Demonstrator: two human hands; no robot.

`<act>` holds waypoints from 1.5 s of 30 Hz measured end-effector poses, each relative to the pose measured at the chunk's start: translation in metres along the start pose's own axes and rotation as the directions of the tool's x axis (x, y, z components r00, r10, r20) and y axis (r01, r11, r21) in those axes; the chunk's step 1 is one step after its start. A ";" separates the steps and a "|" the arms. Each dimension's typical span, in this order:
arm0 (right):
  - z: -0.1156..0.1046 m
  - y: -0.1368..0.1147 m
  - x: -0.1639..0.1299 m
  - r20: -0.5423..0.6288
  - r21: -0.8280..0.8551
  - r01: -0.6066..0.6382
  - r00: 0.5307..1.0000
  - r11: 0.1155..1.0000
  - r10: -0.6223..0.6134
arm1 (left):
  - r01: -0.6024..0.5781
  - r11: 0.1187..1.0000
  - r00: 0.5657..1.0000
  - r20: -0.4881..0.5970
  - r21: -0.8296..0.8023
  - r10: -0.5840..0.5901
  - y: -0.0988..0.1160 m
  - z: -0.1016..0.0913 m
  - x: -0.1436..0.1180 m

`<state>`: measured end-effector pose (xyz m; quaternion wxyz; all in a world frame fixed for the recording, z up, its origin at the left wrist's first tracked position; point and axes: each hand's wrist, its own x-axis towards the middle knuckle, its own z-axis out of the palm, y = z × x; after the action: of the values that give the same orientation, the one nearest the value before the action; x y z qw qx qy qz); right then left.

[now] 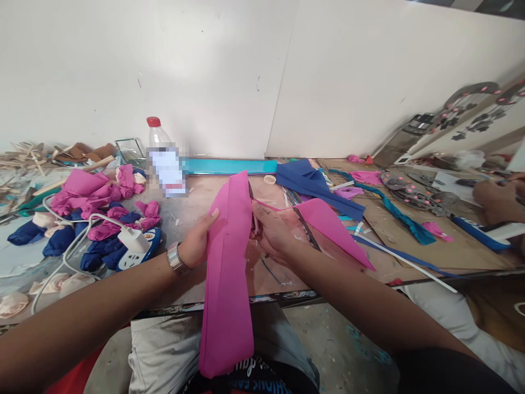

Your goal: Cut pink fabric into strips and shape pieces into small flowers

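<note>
A long, folded strip of bright pink crepe paper hangs upright in front of me, its lower end over my lap. My left hand grips its left edge, thumb on the front face. At the opposite edge my right hand is closed around what look like small scissors, mostly hidden by the fingers and the paper. Beyond that hand, another pink crepe paper piece lies on the table, tapering to a point at the right.
Pink and blue crumpled paper bundles and a power strip with a plugged-in charger lie left. A bottle and phone stand behind. Blue paper and a white stick lie right, near another person's hand.
</note>
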<state>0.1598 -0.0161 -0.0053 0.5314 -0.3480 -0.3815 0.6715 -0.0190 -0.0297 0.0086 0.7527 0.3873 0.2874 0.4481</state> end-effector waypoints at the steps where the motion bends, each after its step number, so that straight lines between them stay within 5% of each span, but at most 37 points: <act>1: 0.000 0.000 -0.001 0.018 -0.009 0.002 1.000 1.000 -0.002 | 0.013 0.999 1.000 0.003 -0.034 -0.013 0.001 0.000 0.001; 7: 0.004 -0.002 -0.008 0.134 -0.043 0.009 0.991 0.999 -0.003 | 0.069 0.993 0.996 -0.042 -0.093 -0.073 0.010 -0.006 0.009; 23: 0.002 0.004 -0.009 0.147 -0.138 -0.060 0.986 0.989 0.080 | 0.023 0.999 0.999 -0.034 0.028 -0.022 0.013 -0.001 0.008; 34: 0.009 0.009 -0.011 0.093 -0.001 -0.131 0.987 0.991 0.130 | -0.050 0.999 0.990 -0.131 0.012 0.051 0.009 0.002 0.007; 45: 0.008 0.010 -0.011 0.144 0.051 -0.098 0.986 0.994 0.090 | -0.083 0.997 0.992 -0.097 0.006 0.083 0.003 -0.002 0.010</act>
<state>0.1508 -0.0298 -0.0094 0.4807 -0.3016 -0.3818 0.7295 -0.0176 -0.0191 0.0087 0.7182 0.3776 0.3078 0.4969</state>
